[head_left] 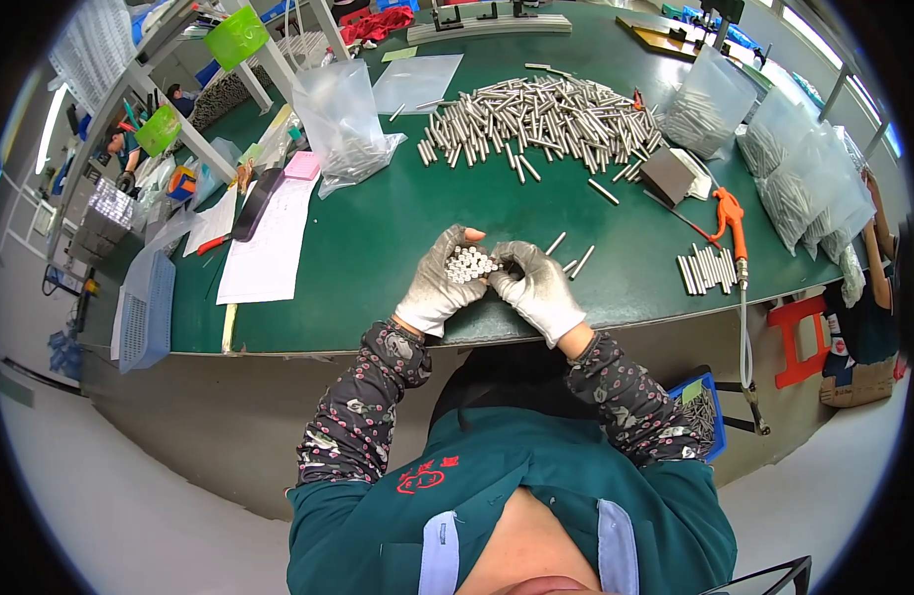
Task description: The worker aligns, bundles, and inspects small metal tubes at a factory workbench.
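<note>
Gloved in white with greyed fingers, my left hand (435, 283) is wrapped round a bundle of metal pins (469, 264), whose round ends face up. My right hand (538, 288), in a matching glove, is closed at the bundle's right side; its fingertips touch the pins there, and whether they grip one I cannot make out. A few loose pins (582, 262) lie on the green table just beyond my right hand. Farther off, a large heap of the same pins (546, 117) is spread over the table. A short row of pins (707, 270) lies to the right.
An orange air gun (730, 226) with a hose lies at the right edge, near a brown block (667, 177). Bags of pins (789, 183) stand behind it. At left are paper sheets (269, 248), a clear bag (343, 129) and a blue basket (148, 312).
</note>
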Available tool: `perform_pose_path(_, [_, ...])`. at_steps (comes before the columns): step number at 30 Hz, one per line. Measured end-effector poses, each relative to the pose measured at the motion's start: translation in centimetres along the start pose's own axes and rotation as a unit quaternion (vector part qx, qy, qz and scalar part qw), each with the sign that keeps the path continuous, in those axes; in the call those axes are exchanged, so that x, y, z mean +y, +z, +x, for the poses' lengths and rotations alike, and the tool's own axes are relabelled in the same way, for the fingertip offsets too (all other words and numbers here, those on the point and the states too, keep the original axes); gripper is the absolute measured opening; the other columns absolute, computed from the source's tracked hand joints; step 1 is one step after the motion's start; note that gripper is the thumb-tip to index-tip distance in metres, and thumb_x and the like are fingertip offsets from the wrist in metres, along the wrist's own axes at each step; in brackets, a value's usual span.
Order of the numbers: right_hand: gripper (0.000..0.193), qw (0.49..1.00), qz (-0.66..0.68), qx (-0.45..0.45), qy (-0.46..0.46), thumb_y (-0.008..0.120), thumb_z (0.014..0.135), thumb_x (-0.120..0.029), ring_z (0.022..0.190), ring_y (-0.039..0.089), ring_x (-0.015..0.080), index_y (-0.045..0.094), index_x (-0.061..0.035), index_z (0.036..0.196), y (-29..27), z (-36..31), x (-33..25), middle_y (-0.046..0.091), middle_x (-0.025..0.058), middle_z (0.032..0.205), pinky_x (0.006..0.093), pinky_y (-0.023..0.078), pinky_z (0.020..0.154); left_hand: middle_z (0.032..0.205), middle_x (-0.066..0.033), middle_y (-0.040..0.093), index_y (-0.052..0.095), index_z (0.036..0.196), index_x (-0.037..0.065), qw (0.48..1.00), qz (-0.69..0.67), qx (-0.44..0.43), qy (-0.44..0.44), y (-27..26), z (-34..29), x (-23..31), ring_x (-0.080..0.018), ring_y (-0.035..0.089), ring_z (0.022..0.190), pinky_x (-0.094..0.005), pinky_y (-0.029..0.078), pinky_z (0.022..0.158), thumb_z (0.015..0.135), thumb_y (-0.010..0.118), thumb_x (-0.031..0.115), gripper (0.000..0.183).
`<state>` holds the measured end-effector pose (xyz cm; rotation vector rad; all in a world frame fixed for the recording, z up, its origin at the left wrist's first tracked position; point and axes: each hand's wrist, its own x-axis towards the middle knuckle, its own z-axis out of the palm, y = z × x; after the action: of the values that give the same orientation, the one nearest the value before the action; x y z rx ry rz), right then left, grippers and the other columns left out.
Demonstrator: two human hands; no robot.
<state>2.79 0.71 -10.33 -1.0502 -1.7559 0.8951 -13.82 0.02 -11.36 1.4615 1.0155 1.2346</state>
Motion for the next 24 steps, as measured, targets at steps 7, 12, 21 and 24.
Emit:
perform_pose_path(7, [0.023,0.998,-0.002,0.036,-0.053,0.06,0.074,-0.011,0.078,0.062,0.0289,0.06,-0.0028,0.096,0.2,-0.3,-0.7,0.062,0.0145,0.085,0.0342,0.049,0.069,0.09,-0.0008,0.058,0.046,0.117,0.007,1.0,0.008,0.017,-0.006,0.6,0.1,1.0,-0.0084,0.056,0.08,-0.0216,0.047,0.073,0.064,0.072,-0.002,0.06])
perform_pose_path(12, [0.018,0.992,-0.024,0.081,-0.095,0.059,0.075,-0.008,0.074,0.061,0.0295,0.061,-0.0034,0.093,0.5,-0.4,-0.5,0.061,0.0144,0.081,0.0347,0.049,0.065,0.089,-0.0006,0.058,0.046,0.118,0.007,1.0,-0.019,0.012,-0.016,0.7,0.1,1.3,-0.0078,0.055,0.079,-0.0209,0.047,0.072,0.064,0.072,-0.002,0.06])
perform_pose_path(21, [0.014,0.997,-0.047,0.059,-0.017,0.06,0.077,-0.009,0.07,0.063,0.0214,0.061,-0.0004,0.088,0.0,-0.2,0.1,0.062,0.0124,0.079,0.0295,0.049,0.064,0.086,-0.0003,0.058,0.048,0.116,0.007,0.999,0.02,0.028,-0.018,0.7,0.4,0.8,-0.0073,0.055,0.077,-0.0206,0.046,0.071,0.063,0.069,-0.004,0.058])
perform_pose_path(24, [0.016,0.998,-0.046,0.046,0.015,0.059,0.077,-0.012,0.069,0.064,0.0202,0.061,-0.0006,0.088,-0.3,-0.1,0.3,0.063,0.0123,0.076,0.0287,0.049,0.064,0.087,-0.0007,0.058,0.047,0.117,0.006,0.999,0.038,0.026,-0.013,0.6,0.3,0.8,-0.0074,0.055,0.078,-0.0205,0.046,0.071,0.063,0.069,-0.004,0.059])
